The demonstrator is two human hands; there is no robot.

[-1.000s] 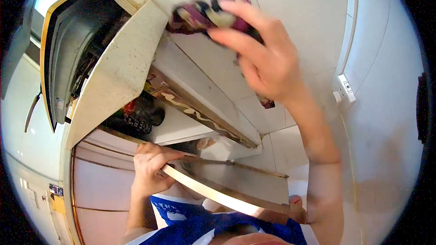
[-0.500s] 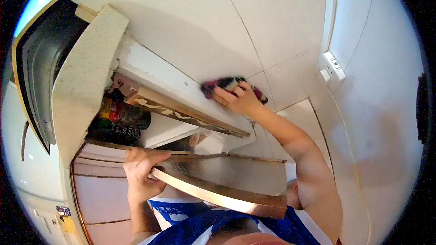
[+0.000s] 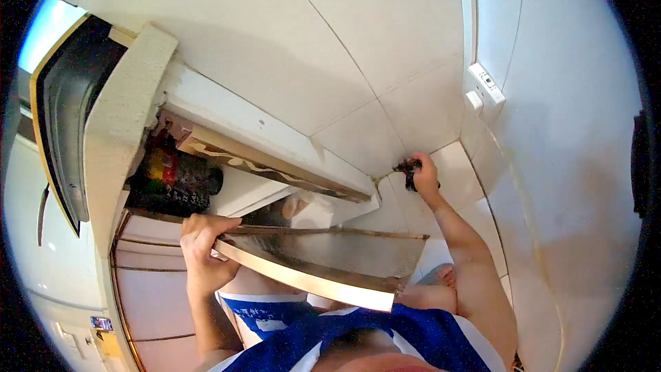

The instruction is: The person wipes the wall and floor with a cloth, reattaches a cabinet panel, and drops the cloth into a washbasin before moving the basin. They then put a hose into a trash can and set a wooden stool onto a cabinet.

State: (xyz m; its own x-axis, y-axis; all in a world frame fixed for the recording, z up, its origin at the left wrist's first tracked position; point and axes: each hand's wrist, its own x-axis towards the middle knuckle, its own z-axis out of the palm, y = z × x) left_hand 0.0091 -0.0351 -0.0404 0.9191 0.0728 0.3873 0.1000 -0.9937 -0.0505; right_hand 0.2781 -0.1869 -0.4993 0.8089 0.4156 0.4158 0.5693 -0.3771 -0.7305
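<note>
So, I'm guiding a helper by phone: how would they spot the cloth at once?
Start at the open cupboard door held by the left hand. Up and right of it in the picture is the right hand. The cloth is the crumpled bundle in its grip, dark against the pale tiles around it.

Cloth rag (image 3: 410,173), glossy-edged cabinet door (image 3: 327,256), smooth tiles (image 3: 289,62)
</note>
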